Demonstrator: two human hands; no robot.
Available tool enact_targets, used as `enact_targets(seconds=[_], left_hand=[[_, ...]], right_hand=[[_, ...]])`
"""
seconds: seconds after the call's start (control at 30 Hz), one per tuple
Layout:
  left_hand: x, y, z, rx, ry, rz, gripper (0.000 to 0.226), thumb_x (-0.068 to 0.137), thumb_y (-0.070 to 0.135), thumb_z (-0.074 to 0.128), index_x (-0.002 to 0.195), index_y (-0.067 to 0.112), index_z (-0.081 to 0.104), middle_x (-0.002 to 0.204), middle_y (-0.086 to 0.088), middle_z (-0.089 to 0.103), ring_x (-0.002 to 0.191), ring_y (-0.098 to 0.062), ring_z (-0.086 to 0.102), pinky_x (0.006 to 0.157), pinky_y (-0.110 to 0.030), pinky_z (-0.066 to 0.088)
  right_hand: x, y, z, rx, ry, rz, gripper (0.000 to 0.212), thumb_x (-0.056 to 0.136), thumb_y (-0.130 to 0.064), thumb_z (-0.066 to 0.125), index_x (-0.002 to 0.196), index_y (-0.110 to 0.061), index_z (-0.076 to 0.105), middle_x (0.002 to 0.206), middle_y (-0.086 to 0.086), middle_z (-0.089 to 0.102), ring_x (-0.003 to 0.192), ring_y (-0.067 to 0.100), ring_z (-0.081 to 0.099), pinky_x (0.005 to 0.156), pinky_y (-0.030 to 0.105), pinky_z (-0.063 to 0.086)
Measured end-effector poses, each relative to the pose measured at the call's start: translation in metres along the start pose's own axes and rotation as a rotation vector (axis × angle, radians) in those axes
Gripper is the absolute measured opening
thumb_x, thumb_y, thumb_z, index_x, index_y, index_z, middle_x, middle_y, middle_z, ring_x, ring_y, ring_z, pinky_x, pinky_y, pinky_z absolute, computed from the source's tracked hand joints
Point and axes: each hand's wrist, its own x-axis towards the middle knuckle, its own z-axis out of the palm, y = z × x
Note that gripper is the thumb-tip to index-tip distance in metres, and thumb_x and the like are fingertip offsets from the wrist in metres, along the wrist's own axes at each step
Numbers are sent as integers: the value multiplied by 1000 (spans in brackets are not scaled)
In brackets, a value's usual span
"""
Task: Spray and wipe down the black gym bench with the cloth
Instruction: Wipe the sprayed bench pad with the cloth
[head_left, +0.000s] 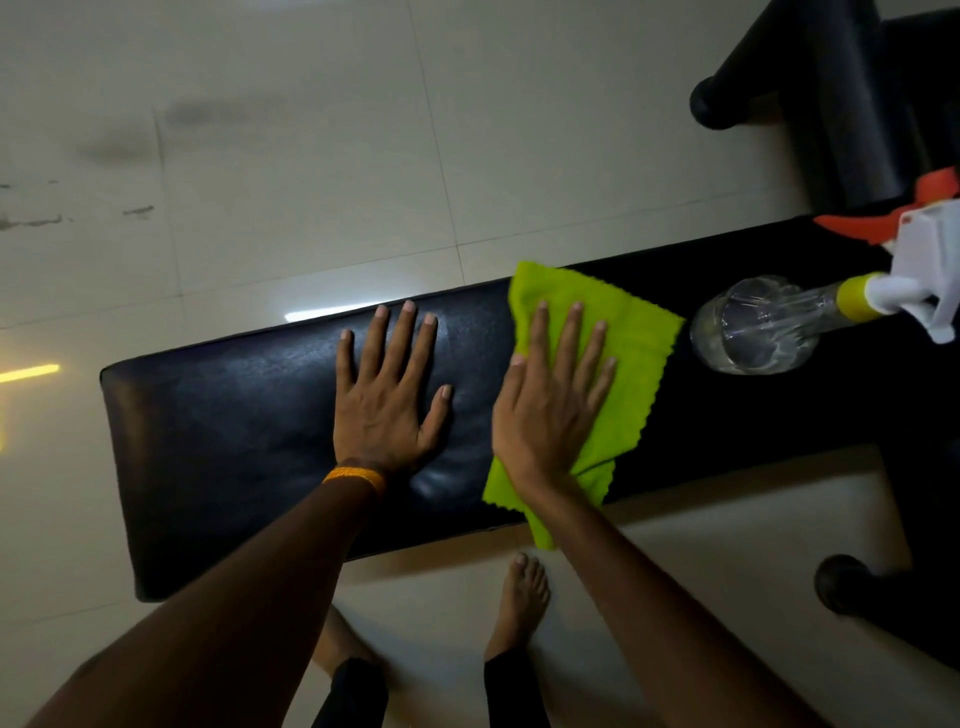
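Note:
The black gym bench (223, 431) runs across the view from lower left to upper right, its padded top shiny. A lime-green cloth (631, 358) lies spread on it near the middle. My right hand (550, 400) presses flat on the cloth, fingers apart. My left hand (387, 395) rests flat on the bare pad just left of the cloth, fingers spread, an orange band at the wrist. A clear spray bottle (758, 327) with a white head and orange trigger lies on its side on the bench, right of the cloth, untouched.
Pale floor tiles (291, 156) surround the bench. Black bench frame parts with round feet stand at the upper right (727, 98) and lower right (841, 582). My bare feet (524, 597) stand on the floor at the bench's near edge.

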Motion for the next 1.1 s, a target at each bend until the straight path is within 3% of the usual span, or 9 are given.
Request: enact_targets(seconds=[0.13,0.33,0.43,0.53,0.63,0.7,0.77,0.97,1.1], left_hand=[[0,-1,0,6,-2,5,75,100,55,32,166,20,21,174,-7,16,161,-29,11,128,-60,10],[-1,-1,1,-16,3,8,75,101,55,32,165,20,21,174,-7,16,162,-29,10,128,-59,10],[-2,-1,0,-32,12,11,74,101,55,34,165,20,22,174,-7,17,162,-28,11,128,-59,12],[-3,-1,-1,-50,15,11,74,101,55,36,166,21,22,174,-6,17,162,-27,10,128,-58,10],[-3,0,-1,-63,17,15,73,103,56,35,166,21,20,174,-5,15,162,-27,8,129,-57,7],[-4,-2,-2,-76,17,11,72,104,56,33,166,21,18,174,-5,14,162,-27,7,129,-57,6],[-3,-3,-4,-88,6,18,71,105,56,30,166,21,18,174,-4,14,162,-26,7,129,-57,6],[-38,-30,-16,-141,-35,18,70,103,55,31,163,20,29,172,-8,21,161,-31,14,126,-63,12],[-93,-78,-18,-42,-2,-136,73,102,57,33,165,21,25,173,-11,16,161,-33,11,127,-65,6]], right_hand=[[27,57,-14,-72,-154,-544,59,103,-42,36,161,-32,23,171,1,14,159,26,8,127,51,13],[-4,52,-15,-85,-52,-195,63,102,-44,35,162,-30,21,171,4,11,159,28,5,127,52,10],[-44,49,-10,-96,-114,-342,62,102,-43,36,161,-31,22,171,3,12,159,28,5,127,51,9],[-8,70,-15,-138,-161,-589,65,99,-45,40,161,-34,23,171,1,13,159,27,8,126,53,13],[28,68,-16,-137,-65,-381,68,96,-46,39,161,-32,24,171,4,16,158,29,12,126,55,13],[10,43,-9,-91,12,-140,68,95,-46,38,161,-33,23,171,3,15,158,29,11,126,56,9],[-29,14,2,-77,14,-61,69,95,-46,37,161,-33,22,171,2,13,158,29,9,126,56,7],[-10,29,-1,-167,-105,-523,64,99,-47,35,160,-34,24,170,3,17,158,29,13,125,57,13],[15,14,2,-75,37,-48,66,96,-49,31,160,-34,24,170,3,18,158,30,13,125,60,8]])
